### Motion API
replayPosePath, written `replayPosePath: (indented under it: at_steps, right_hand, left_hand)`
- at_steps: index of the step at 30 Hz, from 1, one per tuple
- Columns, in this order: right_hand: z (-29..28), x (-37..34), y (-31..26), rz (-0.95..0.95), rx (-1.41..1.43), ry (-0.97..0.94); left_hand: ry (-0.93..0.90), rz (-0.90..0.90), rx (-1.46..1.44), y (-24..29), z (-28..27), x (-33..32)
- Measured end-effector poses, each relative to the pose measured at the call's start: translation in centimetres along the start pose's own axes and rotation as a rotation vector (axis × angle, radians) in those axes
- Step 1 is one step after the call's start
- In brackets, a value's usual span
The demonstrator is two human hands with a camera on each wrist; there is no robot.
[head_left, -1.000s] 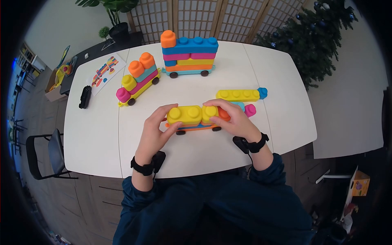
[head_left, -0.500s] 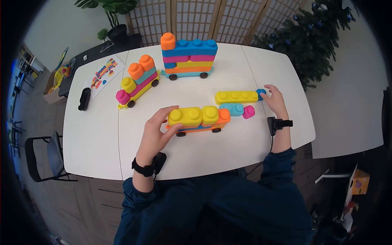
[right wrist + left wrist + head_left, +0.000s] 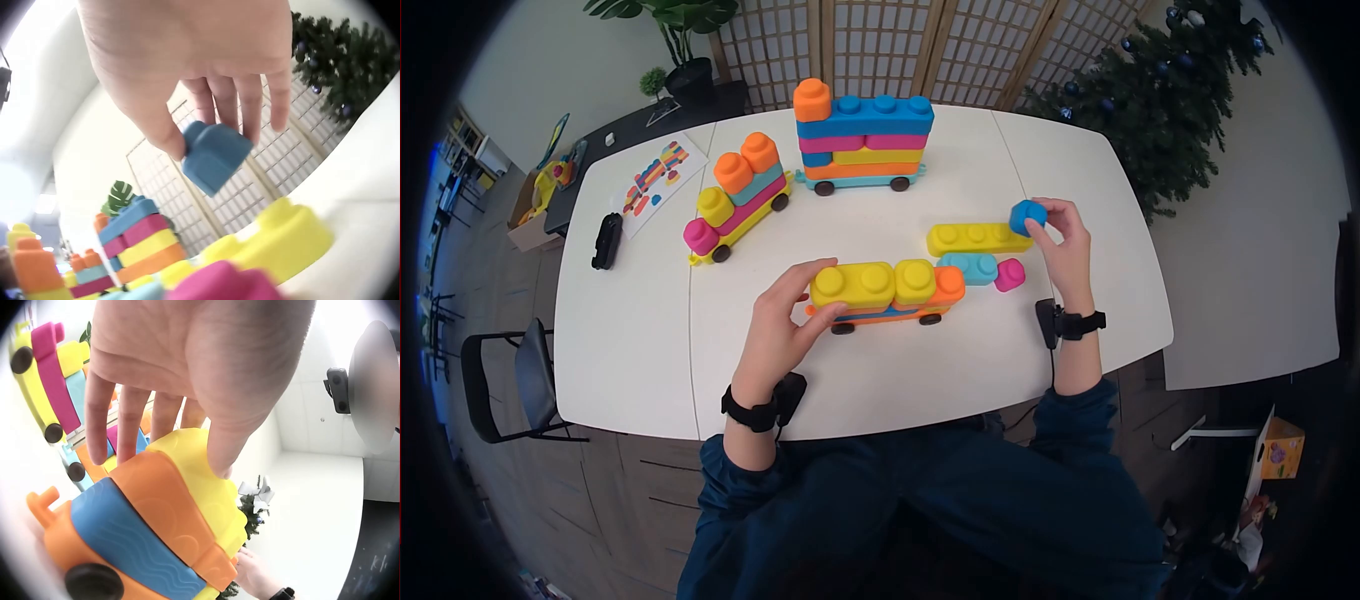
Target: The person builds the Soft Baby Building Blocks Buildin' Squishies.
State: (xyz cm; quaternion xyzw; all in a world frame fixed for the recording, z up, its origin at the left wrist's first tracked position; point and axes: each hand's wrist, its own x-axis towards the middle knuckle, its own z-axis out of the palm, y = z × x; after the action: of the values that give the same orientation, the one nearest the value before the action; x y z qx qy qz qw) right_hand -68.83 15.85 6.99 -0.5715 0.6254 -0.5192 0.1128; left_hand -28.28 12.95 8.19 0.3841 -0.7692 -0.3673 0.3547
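My right hand (image 3: 1067, 250) pinches a small blue block (image 3: 215, 156) between thumb and fingers, lifted above the right end of a long yellow block (image 3: 970, 238). In the head view, my left hand (image 3: 785, 315) grips the left end of a wheeled block car (image 3: 134, 534). This car has an orange base with black wheels, blue and orange layers, then a wide yellow block (image 3: 852, 284), a small yellow block (image 3: 914, 281) and an orange block (image 3: 949, 284) on top. A light blue block (image 3: 968, 268) and a pink block (image 3: 1010, 274) lie between the car and the right hand.
Toward the back stands a tall wheeled stack (image 3: 865, 140) of coloured blocks. Left of it is a yellow-based block car (image 3: 740, 200). A picture sheet (image 3: 662, 180) and a black object (image 3: 607, 240) lie on the white table (image 3: 630, 340) at left.
My right hand let go of the car, moved right to the blue block by the long yellow one, and raised it. The left hand stays on the car.
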Motion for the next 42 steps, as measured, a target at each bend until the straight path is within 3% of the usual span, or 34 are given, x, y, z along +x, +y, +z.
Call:
replayPosePath:
  at_steps: [4,6,7,16,32,35,38,40,42]
  right_hand:
    - [2.5,-2.3,-5.1,-0.016,0.287,-0.149]
    - [3.1,-3.1,-6.3,0.123,0.422,-0.405]
    - [3.7,-3.4,-5.7,0.074,0.439,-0.451]
    - [5.6,-4.9,-6.2,-0.031,0.318,-0.504]
    - [5.4,-4.7,-5.1,-0.008,0.32,-0.559]
    - [3.7,-3.0,-5.1,-0.06,0.255,-0.595]
    - [1.4,-0.7,-3.7,-0.022,0.086,-0.464]
    - [0.3,0.2,-1.5,-0.122,-0.397,-0.327]
    - [-0.5,0.8,-0.2,-0.067,-0.458,-0.4]
  left_hand:
    - [0.001,0.0,0.011,0.2,-0.1,0.0]
    - [0.001,-0.001,0.004,0.1,0.0,0.0]
    - [0.003,0.0,-0.004,0.0,-0.1,0.0]
    - [0.015,0.003,-0.008,0.2,-0.2,-0.2]
    - [0.006,0.015,0.009,0.0,-0.5,-0.2]
    - [0.069,0.022,-0.004,0.9,-0.8,-0.1]
    - [0.063,0.02,0.019,0.8,-1.1,-0.1]
    - [0.023,0.01,0.058,0.5,-1.1,-0.1]
    - [0.028,0.006,0.039,0.1,-0.8,-0.2]
